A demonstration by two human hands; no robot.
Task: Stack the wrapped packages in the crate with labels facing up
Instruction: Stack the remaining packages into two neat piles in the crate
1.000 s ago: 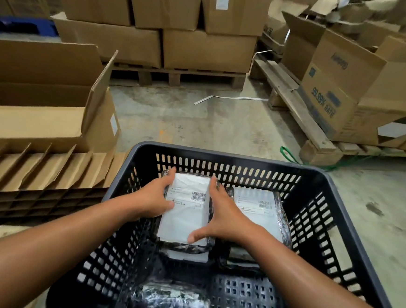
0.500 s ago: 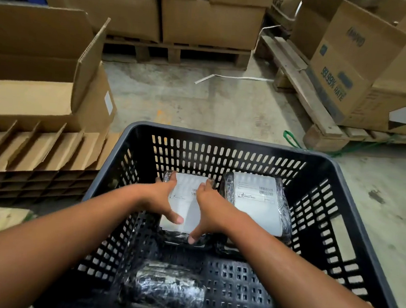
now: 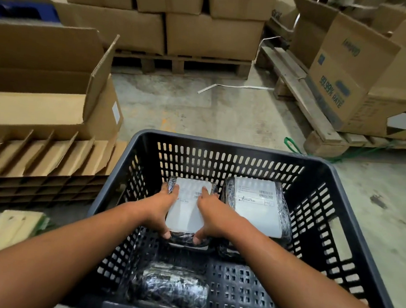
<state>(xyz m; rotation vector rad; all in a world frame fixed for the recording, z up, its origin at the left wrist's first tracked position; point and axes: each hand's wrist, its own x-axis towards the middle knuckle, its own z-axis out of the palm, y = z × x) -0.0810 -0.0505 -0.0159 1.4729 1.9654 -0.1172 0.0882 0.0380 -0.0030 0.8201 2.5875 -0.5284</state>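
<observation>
A black slotted crate [image 3: 224, 144] stands on the concrete floor in front of me. Inside, at the far left, a wrapped package [image 3: 187, 213] with a white label facing up lies on another package. My left hand [image 3: 161, 206] grips its left edge and my right hand [image 3: 210, 212] grips its right edge, thumbs curled over its near end. Right beside it sits a second stack whose top package [image 3: 257, 204] also shows its label. A third black-wrapped package [image 3: 169, 291] lies at the crate's near end, no white label visible on top.
An open cardboard box [image 3: 44, 88] and flat cardboard dividers [image 3: 43, 158] lie to the left. Stacked cartons on a wooden pallet [image 3: 180, 62] stand at the back. More cartons on a pallet [image 3: 309, 113] line the right side. Bare concrete floor [image 3: 200, 114] lies beyond the crate.
Both hands have slid closer together on the left package and lowered it onto the stack. Thumbs now wrap its near end. The camera shifted a little.
</observation>
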